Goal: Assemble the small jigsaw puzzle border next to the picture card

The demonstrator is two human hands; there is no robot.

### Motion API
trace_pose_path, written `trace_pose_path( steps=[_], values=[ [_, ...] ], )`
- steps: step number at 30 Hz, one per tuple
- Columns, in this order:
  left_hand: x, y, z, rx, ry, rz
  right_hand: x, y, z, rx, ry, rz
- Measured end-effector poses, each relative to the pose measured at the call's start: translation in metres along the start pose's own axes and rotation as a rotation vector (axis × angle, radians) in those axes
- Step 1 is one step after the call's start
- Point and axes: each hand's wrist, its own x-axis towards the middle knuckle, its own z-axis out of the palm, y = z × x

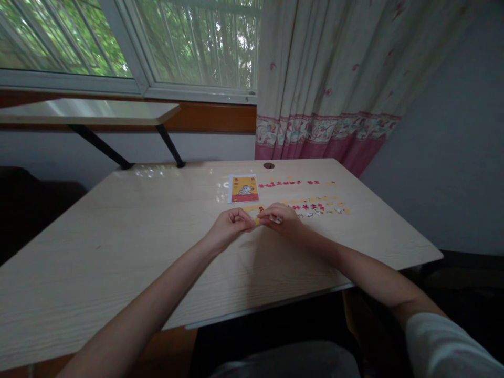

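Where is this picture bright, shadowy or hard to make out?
Head view: the window is far brighter than the table; head view: pale glare speckles the table near the shelf; head view: a soft shadow spreads below the right hand; head view: the small red pieces are too tiny to make out.

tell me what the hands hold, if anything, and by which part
The left hand and right hand seem to pinch a yellow puzzle section by its opposite sides; the hands hide whether it is one piece or more.
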Motion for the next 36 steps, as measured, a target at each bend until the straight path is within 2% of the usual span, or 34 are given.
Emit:
trace_pose_path(
  steps=[4, 9, 13, 20, 25, 33, 36],
  values=[
    [0.0, 0.002, 0.001, 0.007, -0.006, 0.001, 0.0, -0.002, 0.0, 0.005, -0.003, 0.03],
    [-0.001, 0.003, 0.003, 0.041, -0.014, -0.022, 0.0, -0.009, 0.002, -0.033, 0.067, 0.074],
    [-0.002, 0.004, 0.004, 0.054, -0.027, -0.038, 0.0, -0.012, 0.003, -0.093, 0.052, 0.088],
    [-0.003, 0.005, 0.004, -0.011, -0.021, -0.094, -0.002, -0.011, 0.001, -0.115, 0.029, -0.024],
    [-0.002, 0.003, 0.002, -0.028, -0.008, -0.149, -0.001, -0.008, -0.004, -0.195, -0.053, -0.072],
    [-0.002, 0.005, 0.001, -0.018, -0.06, -0.126, -0.001, -0.004, -0.01, -0.28, -0.063, -0.125],
    [0.0, 0.007, -0.003, -0.002, -0.02, -0.061, 0.0, -0.002, -0.016, -0.319, -0.065, -0.118]
  ],
)
